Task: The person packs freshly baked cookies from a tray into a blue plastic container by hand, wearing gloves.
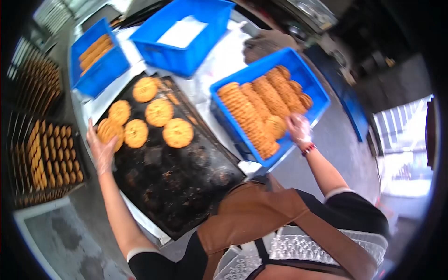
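My left hand [100, 150], in a clear glove, is closed around round golden cookies [111, 130] at the left edge of a dark baking tray [186, 172]. Thumb and fingers straddle their rim. Several more cookies [178, 133] lie flat on the upper half of that tray. Over the right blue crate [291, 151], my right hand [299, 129], also gloved, has its fingers bent against the edge of a cookie [275, 126]. Packed rows of cookies [245, 112] stand on edge inside this crate. The right fingertips are partly hidden.
Behind the tray stands a blue crate [182, 58] with white paper inside. Another blue crate [105, 72] at the far left holds cookie rows. A rack [51, 154] of cookie-laden trays is at my left. A brown cloth [270, 44] lies behind the right crate.
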Demonstrator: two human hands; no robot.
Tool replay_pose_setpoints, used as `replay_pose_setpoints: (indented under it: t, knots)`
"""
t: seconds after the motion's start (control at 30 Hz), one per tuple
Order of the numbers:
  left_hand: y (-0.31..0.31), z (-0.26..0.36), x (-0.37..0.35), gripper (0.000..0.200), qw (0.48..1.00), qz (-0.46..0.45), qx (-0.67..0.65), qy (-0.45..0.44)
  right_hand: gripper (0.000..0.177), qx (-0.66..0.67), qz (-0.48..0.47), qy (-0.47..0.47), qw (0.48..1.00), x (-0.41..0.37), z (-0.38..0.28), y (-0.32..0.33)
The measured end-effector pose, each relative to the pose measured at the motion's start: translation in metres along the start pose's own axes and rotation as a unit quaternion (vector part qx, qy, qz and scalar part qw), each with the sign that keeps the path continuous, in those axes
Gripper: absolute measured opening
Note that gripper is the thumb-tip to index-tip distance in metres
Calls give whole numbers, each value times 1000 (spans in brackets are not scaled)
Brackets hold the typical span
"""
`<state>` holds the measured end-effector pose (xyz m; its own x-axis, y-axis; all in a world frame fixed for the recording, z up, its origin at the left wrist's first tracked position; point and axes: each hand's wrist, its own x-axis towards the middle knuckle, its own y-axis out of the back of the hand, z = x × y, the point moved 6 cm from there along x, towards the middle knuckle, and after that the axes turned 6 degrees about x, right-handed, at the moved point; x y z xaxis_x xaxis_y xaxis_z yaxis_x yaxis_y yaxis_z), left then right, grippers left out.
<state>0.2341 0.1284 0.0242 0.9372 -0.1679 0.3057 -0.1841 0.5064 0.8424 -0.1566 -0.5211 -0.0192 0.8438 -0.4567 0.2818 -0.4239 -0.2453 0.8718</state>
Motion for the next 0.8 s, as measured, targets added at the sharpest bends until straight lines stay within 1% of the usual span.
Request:
replay_pose_setpoints:
  t: [0.03, 0.1, 0.13, 0.17, 0.2, 0.23, 0.27, 0.3, 0.33, 0.37, 0.4, 0.43, 0.5, 0.53, 0.6, 0.63, 0.67, 0.7, 0.73, 0.77, 0.8]
  knots:
    - [-6, 6, -4, 106, 999, 14, -22, -21, 27, 8, 0, 13, 1000, 1, -5, 3]
    - [-22, -31, 0, 82, 990, -88, 93, 60, 27, -9, 4, 6, 1000, -8, 3, 4]
    - [-17, -40, -3, 73, 983, -108, -17, 144, 28, -15, 1, 13, 1000, -4, -1, -7]
    - [-15, -44, -9, 65, 958, -115, -126, 229, 28, 7, -6, 8, 1000, -6, 2, -7]
    - [-12, -50, -17, 67, 940, -64, -182, 281, 26, -3, 3, 15, 1000, -7, 8, -11]
    - [-12, -44, -20, 63, 912, -73, -277, 294, 23, 25, 11, 31, 999, -6, 8, -12]
    - [2, -1, -31, 59, 882, -75, -355, 302, 21, 37, 17, 32, 999, -6, 11, -13]
    - [-35, -31, -27, 54, 830, -158, -458, 276, 20, 47, 20, 37, 998, -4, 4, -7]
    - [-38, -6, -34, 55, 815, -191, -472, 279, 20, 61, 27, 44, 997, -3, -1, -6]
    - [-35, 21, -37, 52, 824, -230, -441, 270, 20, 72, 37, 47, 996, -4, -2, -5]
    - [-44, 32, -38, 56, 833, -259, -416, 259, 20, 76, 38, 50, 995, -3, -2, -6]
    - [-57, 33, -39, 66, 841, -271, -380, 274, 19, 76, 35, 46, 995, -3, 0, -6]
    - [-70, 36, -40, 74, 852, -261, -349, 291, 19, 77, 32, 43, 996, -5, 1, -7]
    - [-69, 37, -36, 74, 852, -259, -349, 290, 18, 83, 37, 39, 995, -5, 0, -6]
    - [-72, 42, -38, 94, 836, -324, -345, 277, 17, 87, 48, 43, 994, -5, 0, -4]
    - [-75, 40, -42, 94, 836, -321, -346, 279, 17, 88, 46, 46, 994, -5, 1, -4]
    - [-74, 34, -41, 92, 900, -275, -228, 252, 17, 96, 52, 49, 993, -6, 1, -4]
    - [-69, 34, -38, 91, 944, -224, -103, 218, 17, 104, 59, 50, 992, -5, 2, -5]
    - [-62, 51, -41, 92, 957, -215, -69, 184, 18, 105, 58, 52, 991, -5, 2, -5]
    - [-57, 64, -50, 95, 976, -171, -47, 124, 18, 109, 57, 47, 991, -5, 0, -4]
    - [-48, 89, -61, 99, 989, -121, -54, 67, 18, 110, 51, 47, 991, -5, -3, -2]
